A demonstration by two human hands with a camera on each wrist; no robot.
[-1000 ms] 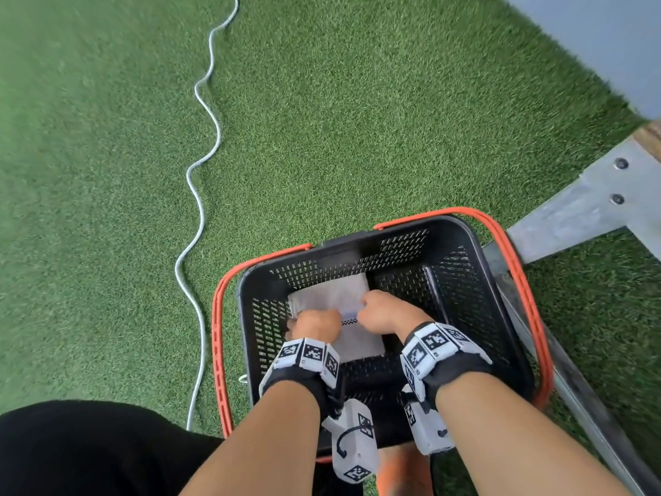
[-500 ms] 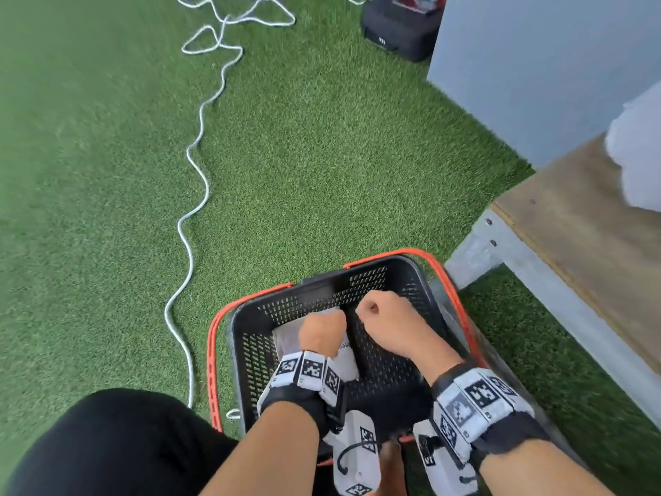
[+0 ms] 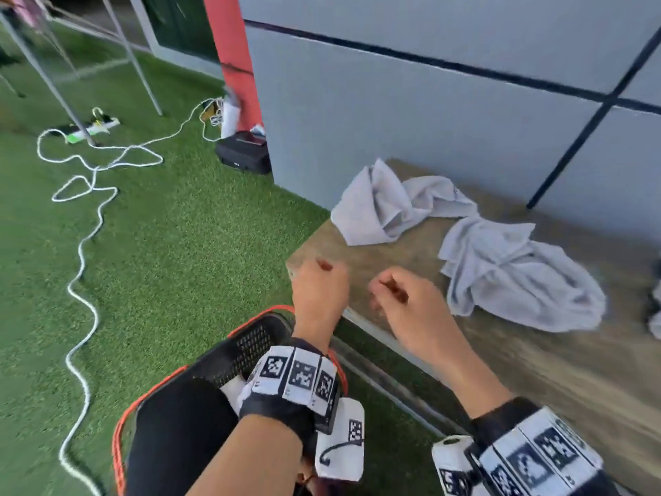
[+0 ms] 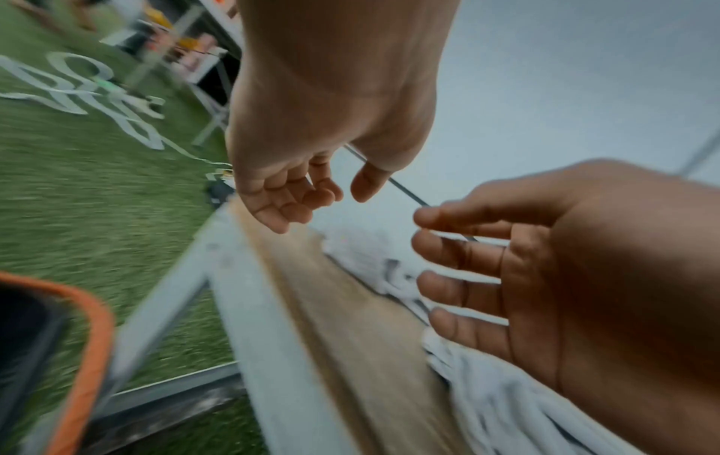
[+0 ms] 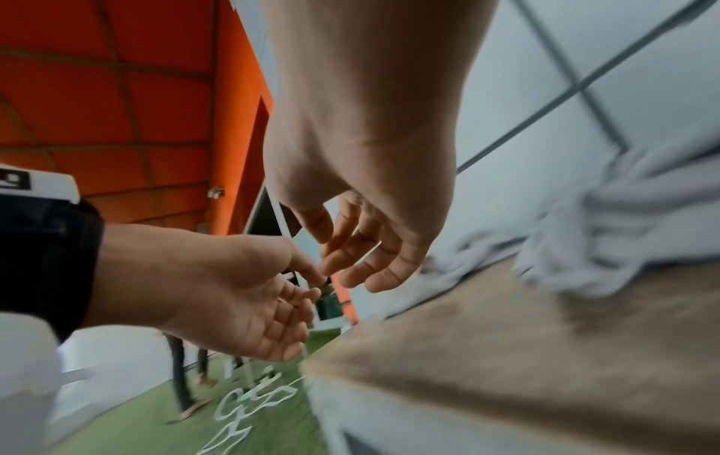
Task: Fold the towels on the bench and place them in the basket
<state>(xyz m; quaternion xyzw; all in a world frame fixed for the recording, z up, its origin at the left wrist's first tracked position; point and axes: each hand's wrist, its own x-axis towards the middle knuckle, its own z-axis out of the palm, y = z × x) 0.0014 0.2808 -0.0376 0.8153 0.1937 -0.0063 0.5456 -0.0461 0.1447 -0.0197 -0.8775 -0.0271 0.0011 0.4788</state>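
Both hands empty, fingers loosely curled: left hand point(image 3: 319, 291) and right hand point(image 3: 404, 302) hover over the bench point(image 3: 536, 370) edge. Two crumpled towels point(image 3: 518, 277) lie beyond; basket point(image 3: 250, 343) below. Recommend taking the nearer towel by two corners and spreading it flat before folding.

Green artificial turf point(image 3: 171, 245) filling the left of the frame, white cable point(image 3: 80, 266) snaking over it, black case point(image 3: 245, 153) at upper centre against a grey panelled wall point(image 3: 411, 119), red column point(image 3: 234, 55) beside it.
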